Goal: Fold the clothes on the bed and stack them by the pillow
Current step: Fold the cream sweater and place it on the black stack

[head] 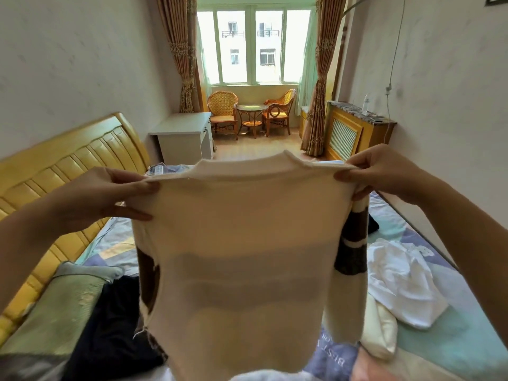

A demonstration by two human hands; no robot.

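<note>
Task looks early-to-mid, judging by the bed (450, 334): a dark pile (110, 334) lies just beside the pillow (63, 306), maybe a folded garment already stacked, can't tell for sure. A white shirt (404, 281) is crumpled on the right side of the bed, unfolded, and something dark shows past the sweater's right sleeve, too hidden to name. So at least 2 items left incl. the one in hand. The sweater (242, 257), cream w/ brown stripes on the sleeves, is held up in the air over the bed, in front of the person, not yet laid down or folded. Left hand (110, 196) pinches the left shoulder seam, thumb over fingers; right hand (384, 171) pinches the right shoulder the same way, both well apart so the shoulder line is pulled taut. Collar points up, hem hangs down toward the person; long axis vertical, shoulders level across the view, sleeves dangling at the sides.
</note>
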